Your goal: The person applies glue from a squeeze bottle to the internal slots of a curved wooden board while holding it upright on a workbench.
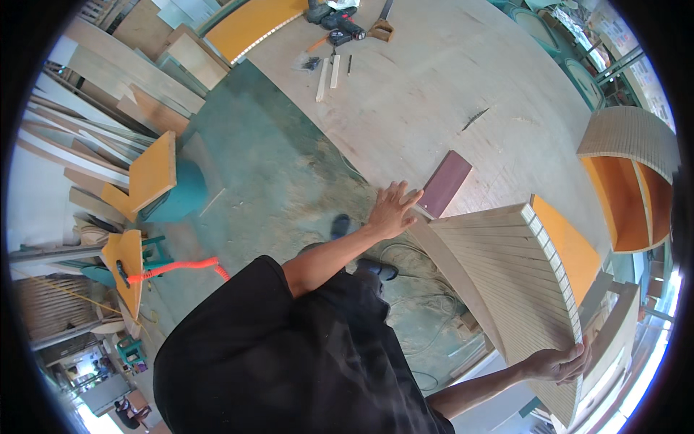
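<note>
Holding curved panel (pixel 499 271) at table (pixel 412 108) edge | clamped on it with right hand (pixel 560 363); fingers apart on left hand (pixel 395 210), contact unclear | likely stiff, bulky, chip-prone; take by both ends

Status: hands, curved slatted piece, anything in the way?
Left hand open, beside maroon block. Right hand gripping edge of curved slatted piece. Slatted face visible. Block near piece's corner, possibly in the way.

The right hand (pixel 558 364) hides part of the slatted panel (pixel 510 278); the top edge crops the saw (pixel 382 24).
</note>
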A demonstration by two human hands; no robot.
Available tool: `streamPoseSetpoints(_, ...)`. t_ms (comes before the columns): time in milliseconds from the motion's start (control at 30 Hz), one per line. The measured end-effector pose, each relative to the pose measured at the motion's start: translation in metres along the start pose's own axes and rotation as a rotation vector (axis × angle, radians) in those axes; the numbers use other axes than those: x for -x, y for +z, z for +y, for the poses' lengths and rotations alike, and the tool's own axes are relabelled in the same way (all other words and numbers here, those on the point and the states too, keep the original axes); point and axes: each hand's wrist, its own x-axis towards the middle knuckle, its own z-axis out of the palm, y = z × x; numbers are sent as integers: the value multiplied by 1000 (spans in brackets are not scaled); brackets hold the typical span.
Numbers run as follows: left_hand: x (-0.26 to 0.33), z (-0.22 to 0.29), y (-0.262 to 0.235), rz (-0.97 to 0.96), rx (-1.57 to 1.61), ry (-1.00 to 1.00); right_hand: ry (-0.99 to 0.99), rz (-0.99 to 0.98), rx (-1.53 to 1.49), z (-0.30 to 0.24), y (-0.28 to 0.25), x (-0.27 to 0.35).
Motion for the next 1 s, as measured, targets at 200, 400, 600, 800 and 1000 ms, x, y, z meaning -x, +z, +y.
streamPoseSetpoints(200,-55,-6,15,51,266,236,181,-5,0,-20,0,-6)
streamPoseSetpoints(400,-98,-4,-31,-173,63,365,272,-15,72,-26,-3,-6)
streamPoseSetpoints(600,-119,-94,-43,-107,-59,211,253,-87,45,-64,23,-25)
streamPoseSetpoints(800,-141,-210,-57,250,258,-2,-19,-196,176,-158,29,30)
streamPoseSetpoints(1000,-63,-315,-60,697,824,14,-221,-300,102,-226,121,108)
